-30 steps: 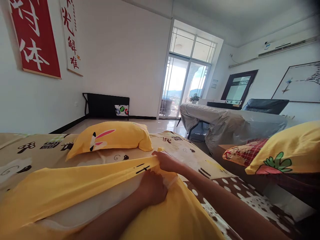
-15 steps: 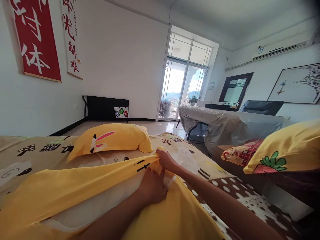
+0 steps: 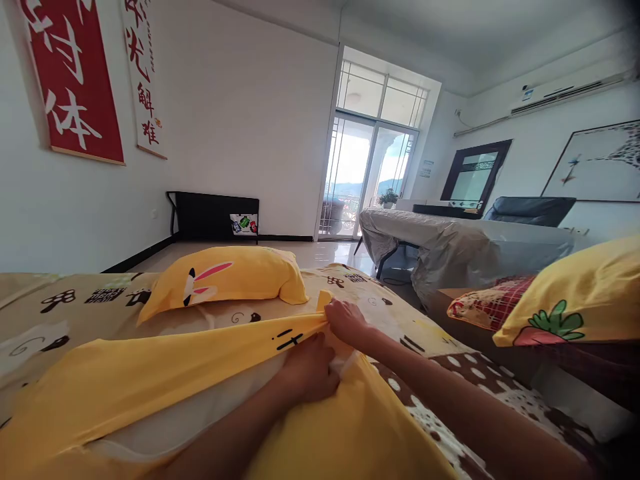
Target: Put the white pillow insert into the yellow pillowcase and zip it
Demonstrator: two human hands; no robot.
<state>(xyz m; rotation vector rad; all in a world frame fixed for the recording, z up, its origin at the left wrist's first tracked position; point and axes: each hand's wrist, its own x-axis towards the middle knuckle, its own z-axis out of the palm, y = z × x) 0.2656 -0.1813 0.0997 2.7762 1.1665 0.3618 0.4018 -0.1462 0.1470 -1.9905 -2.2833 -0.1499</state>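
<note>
A yellow pillowcase [image 3: 165, 377] lies open across the near part of the bed, with a white pillow [image 3: 175, 413] showing through its long opening. Pinched in the fingers of my right hand [image 3: 347, 323] is the case's far edge, pulled taut near a corner. My left hand [image 3: 314, 368] is inside the opening just below, its fingers curled at the white pillow's corner; the fingertips are partly hidden. More yellow cloth [image 3: 360, 427] hangs on the near side of the left hand.
Beyond the case, a yellow pillow with a rabbit print [image 3: 225, 277] rests on the patterned bedsheet [image 3: 65, 320]. Another yellow pillow [image 3: 590, 293] sits at right on a red checked one [image 3: 485, 303]. Behind stand a plastic-covered desk [image 3: 435, 233] and a black panel [image 3: 210, 217].
My right hand has shifted slightly right with the case edge, which is stretched a little further. My left hand has moved slightly right too. The view has turned a little.
</note>
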